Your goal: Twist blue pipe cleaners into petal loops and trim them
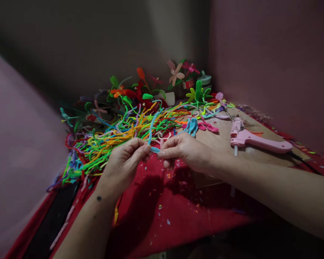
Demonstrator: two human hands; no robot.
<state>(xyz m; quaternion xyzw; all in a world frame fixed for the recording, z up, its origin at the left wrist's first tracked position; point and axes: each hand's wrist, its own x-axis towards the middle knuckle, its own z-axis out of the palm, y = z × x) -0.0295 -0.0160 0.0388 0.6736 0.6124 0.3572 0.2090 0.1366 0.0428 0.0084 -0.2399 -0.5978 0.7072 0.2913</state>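
Observation:
My left hand (125, 158) and my right hand (185, 149) meet over the red cloth (162, 212), both pinched on one light-blue pipe cleaner (152, 133). Its short bent end shows between my fingertips and its long end rises up and away from them. Just beyond my hands lies a big tangled heap of pipe cleaners (113, 140) in green, yellow, orange, blue and pink.
A pink glue gun (255, 140) lies on a brown board (224, 138) to the right, its black cord trailing right. Finished pipe-cleaner flowers (178, 77) stand at the back against the wall. Small coloured scraps dot the cloth. Walls close in on the left and right.

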